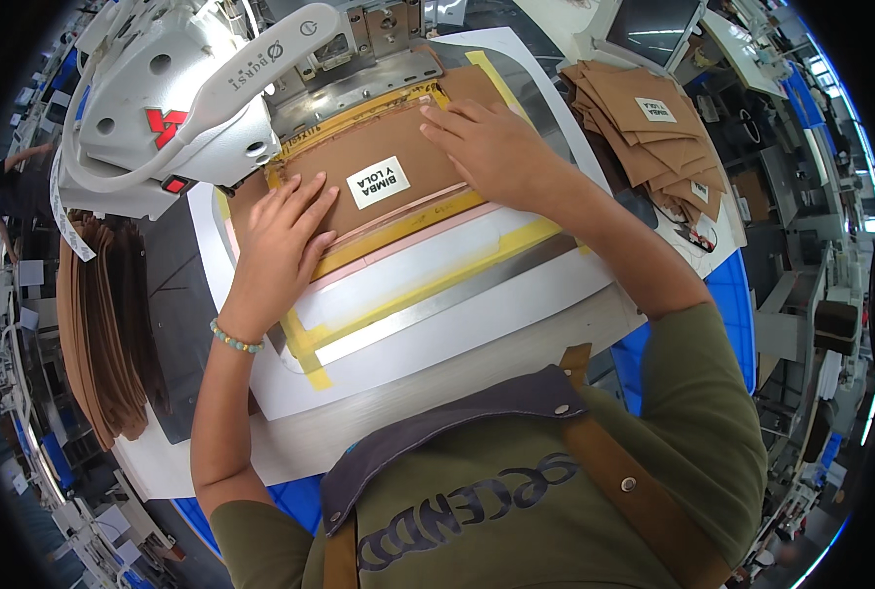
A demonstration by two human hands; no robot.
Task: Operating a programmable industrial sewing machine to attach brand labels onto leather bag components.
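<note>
A brown fabric panel (334, 162) with a white label (379, 184) lies in a yellow-edged template frame (398, 236) under the sewing machine (192, 98). My left hand (285, 231) rests on the panel's left end, its fingers stretched out and slightly apart. Over at the right end, my right hand (496, 152) lies on the panel with fingers extended toward the far yellow edge. Neither hand grips anything; both press flat from above. A metal clamp plate (359, 96) spans the far side of the frame. Parts of the panel are hidden under my hands.
Several brown labelled pieces (644, 128) are piled on the right of the table. A stack of brown fabric pieces (104, 334) hangs at the left edge. White sheeting (437, 324) with yellow tape lies nearer me. A screen (649, 29) stands at the far right.
</note>
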